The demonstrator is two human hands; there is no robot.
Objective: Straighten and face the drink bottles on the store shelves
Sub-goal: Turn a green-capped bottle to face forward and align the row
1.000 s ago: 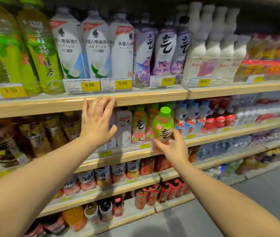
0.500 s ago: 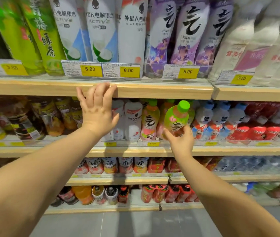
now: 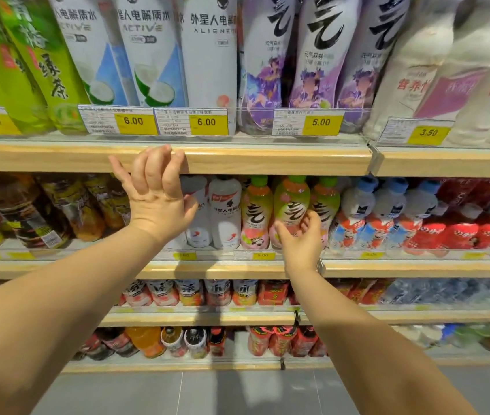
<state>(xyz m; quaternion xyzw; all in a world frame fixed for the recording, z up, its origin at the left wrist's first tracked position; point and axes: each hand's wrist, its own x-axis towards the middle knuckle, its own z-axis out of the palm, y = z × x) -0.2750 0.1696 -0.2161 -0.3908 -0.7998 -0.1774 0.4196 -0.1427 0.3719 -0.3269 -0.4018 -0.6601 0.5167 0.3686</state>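
Note:
A small bottle with a green cap and a green-and-pink label (image 3: pixel 292 202) stands upright in the front row of the second shelf (image 3: pixel 208 269), label facing me. My right hand (image 3: pixel 301 238) is cupped around its lower part, thumb on the left, fingers on the right. Matching bottles flank it, one to the left (image 3: pixel 256 212) and one to the right (image 3: pixel 327 199). My left hand (image 3: pixel 157 193) is spread open, its fingertips resting on the wooden edge of the top shelf (image 3: pixel 267 160), in front of small white bottles (image 3: pixel 225 215).
Tall green, white, purple and pale bottles fill the top shelf behind yellow price tags (image 3: pixel 206 122). Blue-capped (image 3: pixel 357 217) and red (image 3: pixel 459 232) bottles stand to the right, dark tea bottles (image 3: pixel 58 205) to the left. Two lower shelves hold more drinks above a grey floor (image 3: pixel 237 393).
My right hand has carried the green-capped bottle back into the second-shelf row and stood it upright. The view has moved closer to the shelves. My left hand stays at the top shelf's edge.

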